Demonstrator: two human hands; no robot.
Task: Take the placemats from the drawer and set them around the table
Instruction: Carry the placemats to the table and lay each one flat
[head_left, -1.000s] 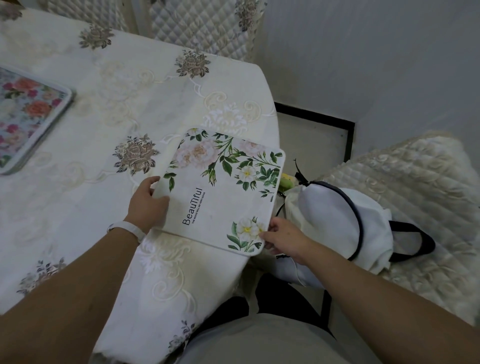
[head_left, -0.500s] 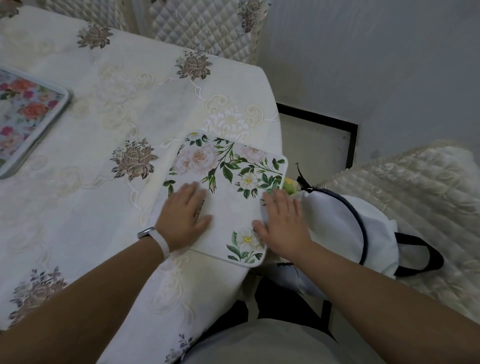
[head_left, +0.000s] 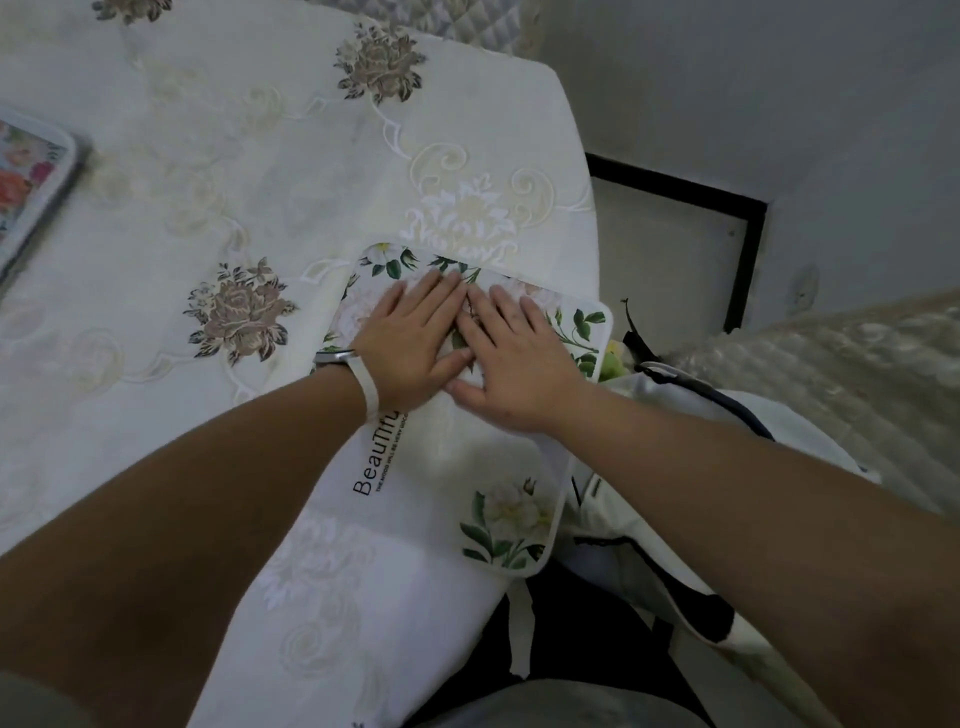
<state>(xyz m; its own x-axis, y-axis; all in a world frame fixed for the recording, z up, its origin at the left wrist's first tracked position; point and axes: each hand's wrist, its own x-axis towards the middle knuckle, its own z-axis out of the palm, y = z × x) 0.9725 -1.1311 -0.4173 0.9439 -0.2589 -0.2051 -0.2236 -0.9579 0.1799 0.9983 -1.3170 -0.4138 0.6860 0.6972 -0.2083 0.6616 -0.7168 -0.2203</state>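
A white placemat (head_left: 457, 467) printed with green leaves, pale flowers and the word "Beautiful" lies flat at the table's near right edge, its right side at the rim. My left hand (head_left: 410, 343) and my right hand (head_left: 511, 364) rest palm-down side by side on its far half, fingers spread and flat, holding nothing. A second placemat (head_left: 28, 182) with red and pink flowers lies at the far left of the table, partly cut off by the frame. The table (head_left: 208, 182) wears a cream cloth embroidered with brown roses.
A white bag with dark trim (head_left: 691, 410) sits on a quilted chair (head_left: 857, 374) right beside the table's edge. Another quilted chair back (head_left: 467, 23) stands at the far side. Grey wall and floor lie to the right.
The placemat was held at its edges, then laid down on the table. Both hands slid from its near part up to its far half and came together.
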